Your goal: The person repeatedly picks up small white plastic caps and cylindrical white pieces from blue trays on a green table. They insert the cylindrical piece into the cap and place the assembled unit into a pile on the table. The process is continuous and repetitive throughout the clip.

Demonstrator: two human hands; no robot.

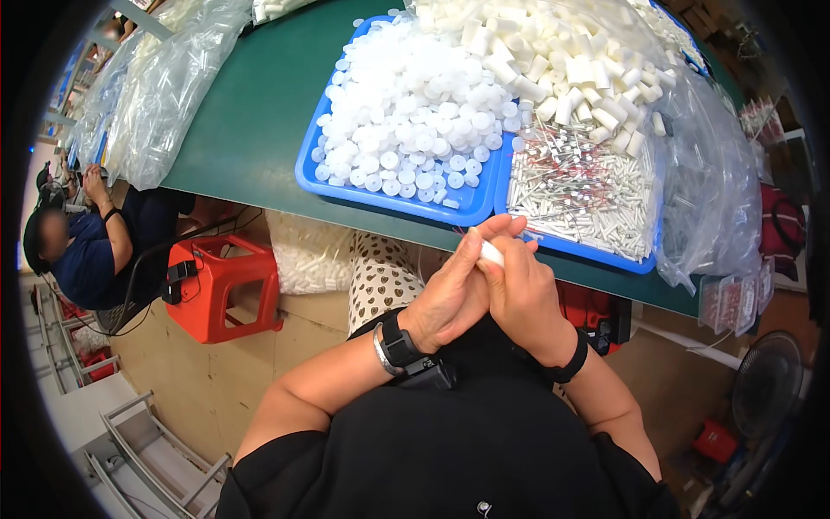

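Note:
Both hands meet in front of the table's near edge, around a short white cylinder (491, 253). My right hand (529, 298) is closed with the cylinder between its thumb and fingers. Pressed against it from the other side is my left hand (445, 303), palm turned up, fingers curled behind the cylinder and thumb raised. Thin reddish wires (462, 230) poke out by the left thumb; what that hand grips is mostly hidden. Just beyond the hands, a blue tray (304, 164) is heaped with translucent white discs (406, 112). A second blue tray (596, 253) holds small white tubes and red-wired parts (571, 186).
White foam-like cylinders (596, 73) spill from a clear plastic bag (713, 173) over the right tray. More clear bags (177, 86) lie at the green table's (233, 130) far left. A red stool (225, 290), a seated person (91, 251) and a fan (768, 385) are around.

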